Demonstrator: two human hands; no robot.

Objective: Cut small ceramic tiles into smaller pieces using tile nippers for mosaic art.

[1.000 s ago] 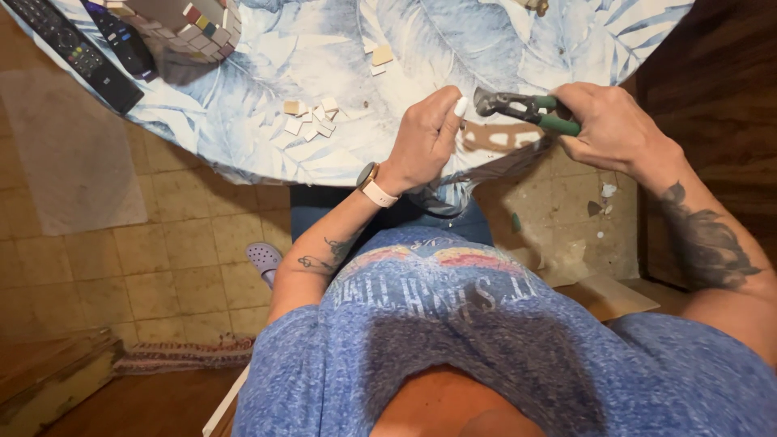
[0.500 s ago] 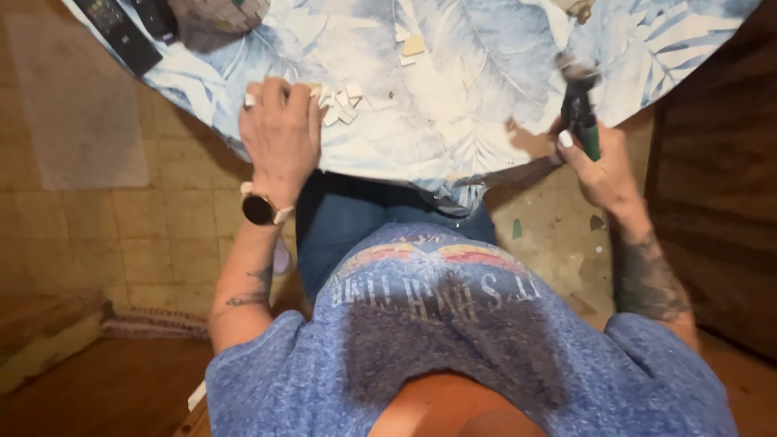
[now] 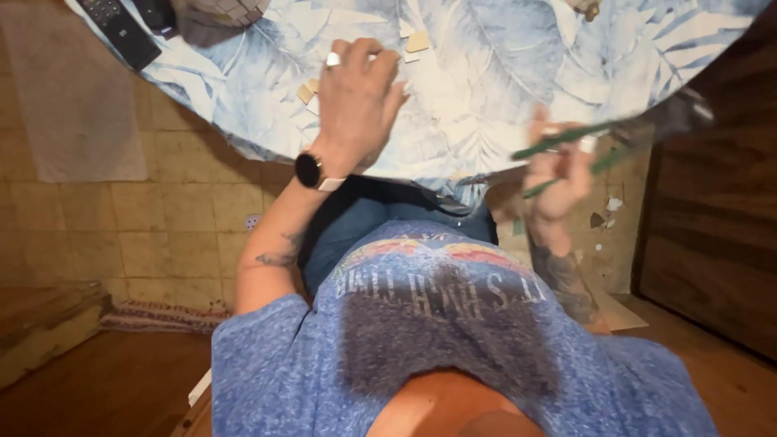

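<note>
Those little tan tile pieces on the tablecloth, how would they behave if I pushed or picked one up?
The tile pieces look flat and thin, so they would probably slide rather than roll or tip. Being so small, they are likely light, and the left hand covers several at once. The tablecloth is soft fabric, so a pushed piece might catch on it. Edges could be sharp.

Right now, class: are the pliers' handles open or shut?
Open: the green handles of the pliers spread apart in the right hand, though blurred.
</note>
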